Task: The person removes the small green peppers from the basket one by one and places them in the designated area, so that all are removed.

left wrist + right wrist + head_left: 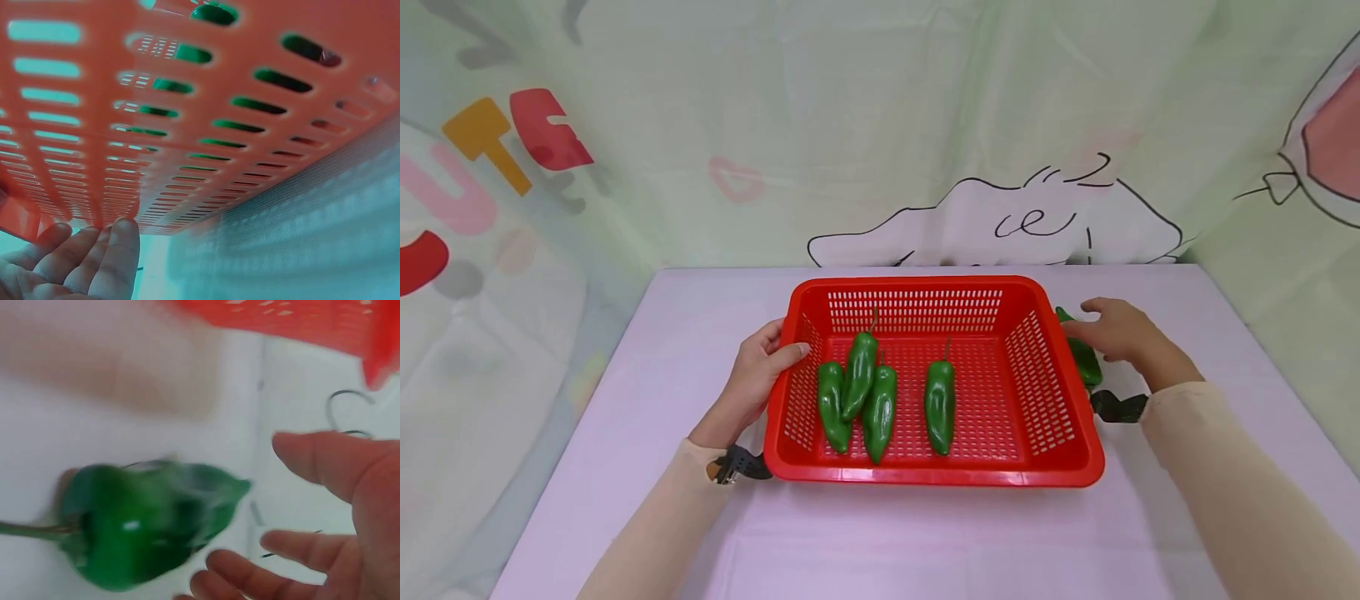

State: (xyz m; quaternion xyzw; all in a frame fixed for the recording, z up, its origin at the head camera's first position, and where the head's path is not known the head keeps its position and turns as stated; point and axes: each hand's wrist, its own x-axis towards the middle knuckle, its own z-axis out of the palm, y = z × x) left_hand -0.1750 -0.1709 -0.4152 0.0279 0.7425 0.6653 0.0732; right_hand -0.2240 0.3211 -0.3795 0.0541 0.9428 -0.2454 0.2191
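My left hand [751, 373] grips the left side of a red plastic basket [932, 477], thumb over the rim and fingers along the outer wall. In the left wrist view those fingers [119, 256] lie against the slotted wall. Inside the basket, a cluster of green peppers [860, 377] lies at the left, and a single green pepper [940, 408] lies near the middle. Beyond the right wall, my right hand [1123, 335] hovers with spread fingers by another green pepper [144, 519] on the table. A gap shows between thumb and fingers, and nothing is in them.
The basket stands on a table with a pale lilac cover [865, 542]. A printed pale curtain [880, 142] hangs behind the table and at both sides. Dark wrist straps [1120, 407] are on both wrists.
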